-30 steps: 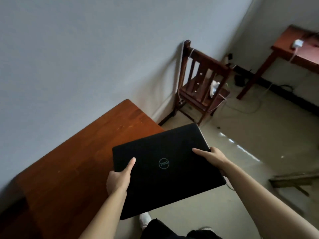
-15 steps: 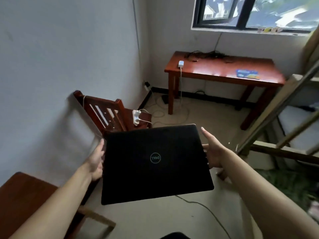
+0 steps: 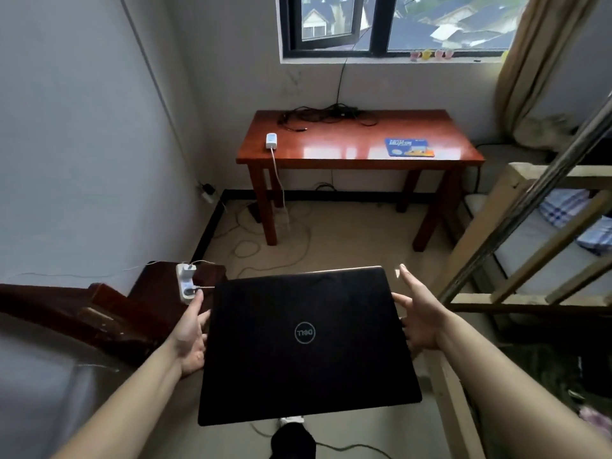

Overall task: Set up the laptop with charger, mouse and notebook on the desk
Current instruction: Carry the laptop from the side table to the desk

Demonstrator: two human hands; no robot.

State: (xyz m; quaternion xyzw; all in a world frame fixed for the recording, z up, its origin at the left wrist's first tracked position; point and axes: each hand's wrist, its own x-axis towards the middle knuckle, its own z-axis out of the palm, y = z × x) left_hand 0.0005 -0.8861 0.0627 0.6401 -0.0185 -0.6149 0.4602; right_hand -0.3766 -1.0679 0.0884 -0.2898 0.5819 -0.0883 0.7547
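Observation:
I carry a closed black laptop (image 3: 304, 346), lid up, level in front of me above the floor. My left hand (image 3: 191, 332) is at its left edge, thumb stretched up along the side and fingers hidden beneath. My right hand (image 3: 419, 313) presses its right edge with fingers straight and spread forward. Ahead, under the window, stands a red-brown wooden desk (image 3: 347, 160). A white charger (image 3: 271, 140) lies on its left part, its cord hanging to the floor. A blue flat pad or notebook (image 3: 410, 147) lies on the right part. No mouse is visible.
Black cables (image 3: 324, 115) are tangled at the desk's back edge. A dark wooden chair (image 3: 109, 313) at my left carries a white power strip (image 3: 185, 283). A wooden bunk frame (image 3: 516, 260) stands on the right. Cords (image 3: 265, 246) lie on the floor before the desk.
I have turned from the near table toward the window desk, and it now lies straight ahead. The laptop stays between my hands; my right fingers have straightened.

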